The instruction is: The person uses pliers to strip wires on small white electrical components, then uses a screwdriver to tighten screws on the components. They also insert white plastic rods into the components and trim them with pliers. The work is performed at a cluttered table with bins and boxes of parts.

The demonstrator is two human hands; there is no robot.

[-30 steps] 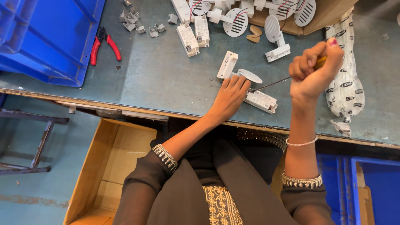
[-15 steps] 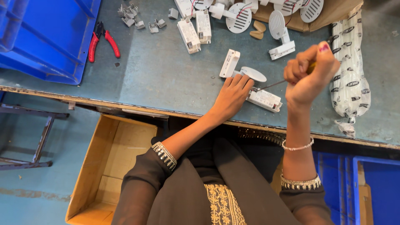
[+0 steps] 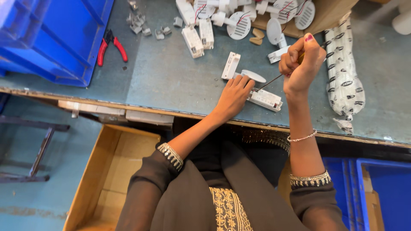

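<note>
My left hand presses down on a small white rectangular box lying near the front edge of the grey-blue table. My right hand is closed around the handle of a thin screwdriver, its shaft slanting down to the box's left end. A white round disc and a white oblong cover lie just behind my left fingers.
Several white boxes, vented round discs and wired parts crowd the table's far side by a cardboard box. Red-handled pliers lie beside a blue crate. A printed plastic bag lies at the right. An open carton stands below.
My right hand has turned slightly on the screwdriver handle while staying above the box. My left hand keeps its hold on the box.
</note>
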